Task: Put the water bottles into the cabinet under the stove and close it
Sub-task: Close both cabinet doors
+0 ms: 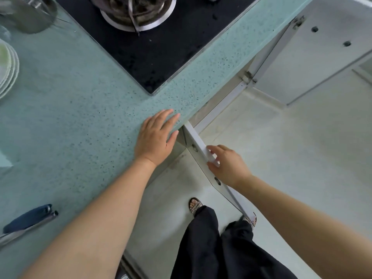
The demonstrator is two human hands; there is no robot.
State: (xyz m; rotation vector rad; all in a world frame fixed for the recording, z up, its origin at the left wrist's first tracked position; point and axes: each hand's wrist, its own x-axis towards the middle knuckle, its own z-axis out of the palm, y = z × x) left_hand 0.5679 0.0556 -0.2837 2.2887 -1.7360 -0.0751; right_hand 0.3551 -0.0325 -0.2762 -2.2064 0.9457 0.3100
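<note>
Right grip point(229, 166) is clamped on the top edge of the near white cabinet door point(196, 140), fingers curled over it, and that door stands swung out from the cabinet front, seen edge-on. Left grip point(155, 137) lies flat, fingers straight and spread, pressing on the front edge of the speckled pale-green stone desk point(70, 117), just beside the door's hinge end. Further along to the right, a second white door point(314, 63) hangs wide open too. Above the opening sits the black glass stove point(161, 57), set into the desk, with a round metal pot point(136, 9) on its burner. The cabinet's inside is hidden under the desk's edge, so where the water bottles are I cannot tell. Far left on the desk: a stack of white plates point(6, 67), a blurred metal container point(26, 15), and a dark-blue-handled knife point(28, 218). Below, black trousers point(201, 248) and a patterned sandal point(195, 205) on the pale tiled floor point(281, 158).
</note>
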